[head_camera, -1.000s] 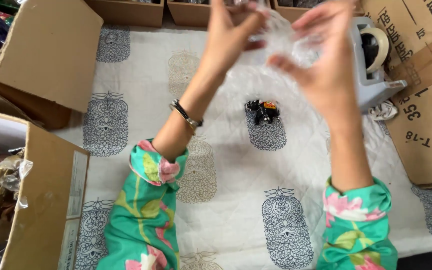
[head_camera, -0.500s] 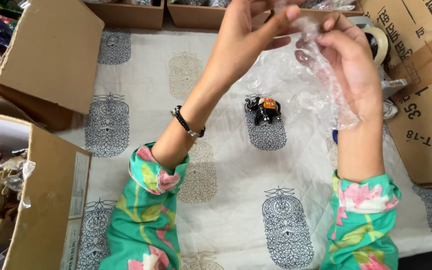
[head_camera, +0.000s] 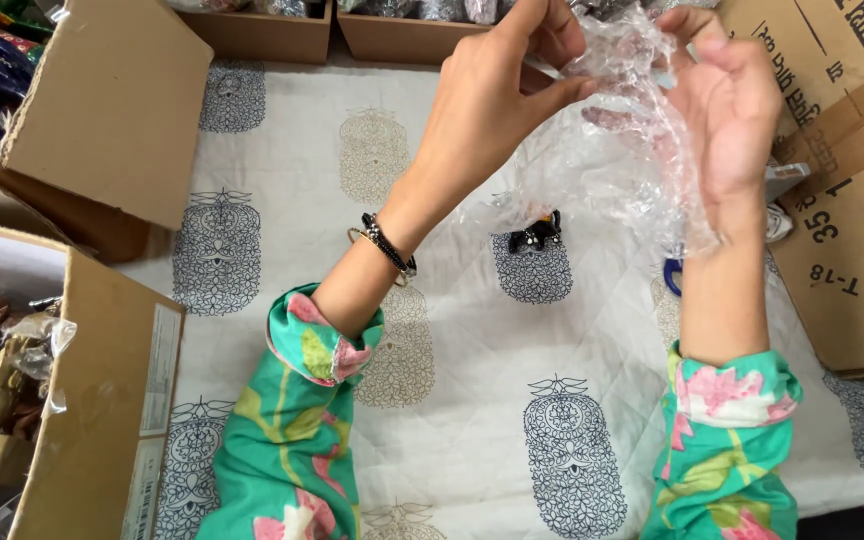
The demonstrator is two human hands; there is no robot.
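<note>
Up above the bench (head_camera: 282,400), the left hand (head_camera: 497,95) pinches a crumpled clear plastic bag (head_camera: 617,150), while the right hand (head_camera: 727,110) closes loosely on its other side. Below lies a small black figurine (head_camera: 537,233), apparently partly veiled by plastic.

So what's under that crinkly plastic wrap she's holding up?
Below the clear wrap, held in the left hand and right hand, a small dark figurine stands on the printed cloth. Through the plastic its details blur. A blue object is mostly hidden behind the right wrist.
</note>
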